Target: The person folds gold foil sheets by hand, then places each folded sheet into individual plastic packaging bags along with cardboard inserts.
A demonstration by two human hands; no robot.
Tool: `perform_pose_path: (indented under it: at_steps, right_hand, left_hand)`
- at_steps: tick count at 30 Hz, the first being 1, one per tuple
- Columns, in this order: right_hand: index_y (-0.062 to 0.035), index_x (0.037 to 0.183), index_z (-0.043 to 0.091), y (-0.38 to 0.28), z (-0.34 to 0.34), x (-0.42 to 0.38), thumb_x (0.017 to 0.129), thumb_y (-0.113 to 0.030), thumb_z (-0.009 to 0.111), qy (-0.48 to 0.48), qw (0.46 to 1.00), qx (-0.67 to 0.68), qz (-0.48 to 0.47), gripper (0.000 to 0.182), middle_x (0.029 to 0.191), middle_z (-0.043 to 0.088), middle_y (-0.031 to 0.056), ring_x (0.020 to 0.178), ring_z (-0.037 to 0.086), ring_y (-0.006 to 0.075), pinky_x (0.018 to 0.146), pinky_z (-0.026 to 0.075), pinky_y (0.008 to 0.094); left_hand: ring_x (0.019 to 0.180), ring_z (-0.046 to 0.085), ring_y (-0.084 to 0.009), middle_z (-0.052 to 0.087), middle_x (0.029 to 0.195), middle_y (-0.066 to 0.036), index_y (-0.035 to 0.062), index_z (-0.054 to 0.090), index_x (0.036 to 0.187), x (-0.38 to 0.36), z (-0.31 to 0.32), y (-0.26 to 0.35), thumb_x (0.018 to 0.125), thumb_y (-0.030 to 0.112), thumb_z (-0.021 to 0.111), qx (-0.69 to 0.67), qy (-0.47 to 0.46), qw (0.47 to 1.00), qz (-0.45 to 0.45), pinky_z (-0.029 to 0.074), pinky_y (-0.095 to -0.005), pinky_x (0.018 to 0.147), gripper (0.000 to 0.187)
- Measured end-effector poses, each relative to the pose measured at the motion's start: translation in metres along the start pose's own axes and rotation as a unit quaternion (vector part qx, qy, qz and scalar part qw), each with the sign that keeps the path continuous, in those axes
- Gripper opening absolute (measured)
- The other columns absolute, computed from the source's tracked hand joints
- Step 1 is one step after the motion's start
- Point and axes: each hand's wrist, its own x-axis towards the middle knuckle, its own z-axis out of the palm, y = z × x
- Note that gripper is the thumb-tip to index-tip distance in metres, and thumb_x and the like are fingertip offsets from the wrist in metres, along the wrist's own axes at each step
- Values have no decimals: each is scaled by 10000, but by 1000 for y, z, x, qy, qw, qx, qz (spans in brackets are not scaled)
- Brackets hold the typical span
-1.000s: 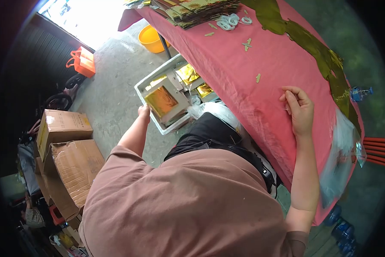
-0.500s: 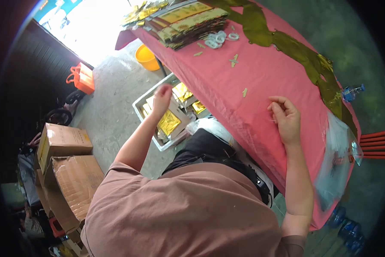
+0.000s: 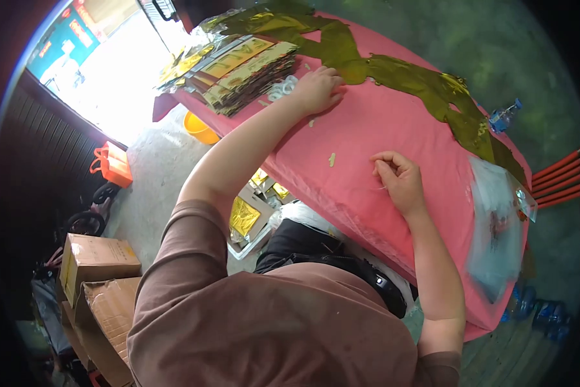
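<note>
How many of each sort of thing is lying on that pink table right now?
Stack of gold printed packets: 1
Long strip of gold foil: 1
Cluster of white rings, beside the left hand: 1 (rings too blurred to count singly)
Small pale scraps: at least 1
Clear plastic bag at the table edge, past the right hand: 1
Total: 5 kinds

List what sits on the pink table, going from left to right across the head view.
Stack of gold packets → white rings → left hand → right hand → clear plastic bag.
</note>
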Motion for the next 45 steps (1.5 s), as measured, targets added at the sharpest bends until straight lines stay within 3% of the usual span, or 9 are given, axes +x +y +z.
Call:
perform_pose_path:
  at_steps: [4, 10, 14, 24, 26, 29, 38, 41, 45]
  right_hand:
    - [-22, 932, 630, 0, -1, -1, 879, -64, 535, 15, 1000, 1, 1, 116, 726, 583, -12, 668, 518, 32, 589, 402, 172]
    - [-16, 928, 626, -1, 0, -2, 869, -55, 539, 14, 1000, -22, 15, 112, 730, 586, -8, 675, 533, 42, 616, 423, 183]
    - [-12, 932, 623, 3, 3, 4, 869, -61, 546, -13, 999, -41, 12, 111, 731, 584, -6, 657, 528, 42, 600, 427, 187]
    - [-49, 1096, 522, -5, -49, 48, 931, -498, 340, 82, 930, 291, 208, 511, 788, 596, 44, 573, 515, 96, 460, 404, 223]
    - [-40, 1094, 506, -3, -55, 45, 926, -338, 448, 108, 928, 276, 227, 346, 856, 600, 56, 658, 572, 119, 551, 470, 245]
    - [-28, 1072, 520, 13, -82, 36, 784, -31, 589, 101, 972, 161, 139, 296, 891, 588, 26, 743, 564, 108, 652, 469, 256]
    - [6, 1244, 422, -9, -138, -35, 779, -30, 569, 30, 972, -75, 221, 490, 681, 556, 35, 601, 551, 144, 544, 443, 303]
    - [-31, 1266, 415, -44, -129, -52, 780, -67, 602, 131, 842, -500, 154, 522, 686, 549, 93, 580, 546, 184, 567, 446, 320]
    - [-20, 1154, 519, -52, -93, -33, 801, -133, 615, 135, 887, -439, -46, 382, 888, 588, 134, 787, 583, 258, 709, 457, 340]
  left_hand:
    - [948, 569, -275, 618, 926, -97, 74, 658, 885, 34, 24, -7, 772, 249, 606, 27, -33, 993, -107, 477, -370, 810, 215]
    - [889, 592, -294, 634, 878, -107, 81, 659, 821, 44, 41, -20, 852, 184, 487, 182, -81, 980, -18, 487, -385, 744, 203]
    - [795, 601, -321, 630, 807, -128, 56, 634, 797, 39, 30, -11, 843, 180, 516, 7, 5, 992, -128, 478, -406, 708, 178]
    - [745, 549, -289, 564, 777, -76, 69, 568, 815, 27, -2, 103, 771, 214, 665, -173, 85, 952, 236, 431, -394, 653, 180]
    - [764, 557, -276, 570, 780, -70, 79, 588, 853, 14, -1, 137, 783, 224, 657, -162, 45, 951, 258, 437, -397, 690, 176]
    - [811, 566, -276, 591, 827, -75, 81, 607, 930, 0, -21, 163, 802, 241, 640, -377, -92, 884, 259, 450, -399, 742, 208]
    - [1117, 493, -333, 503, 1231, -167, 83, 550, 1167, -31, -32, 77, 848, 352, 556, -15, -165, 985, 56, 405, -404, 936, 417]
    - [1170, 453, -349, 431, 1305, -186, 87, 515, 1212, -47, -55, 91, 857, 360, 536, 25, -230, 971, 53, 374, -399, 979, 448]
    - [1029, 552, -299, 550, 1123, -124, 99, 549, 1105, -18, -55, 93, 814, 301, 568, 43, -227, 972, 34, 480, -415, 827, 355]
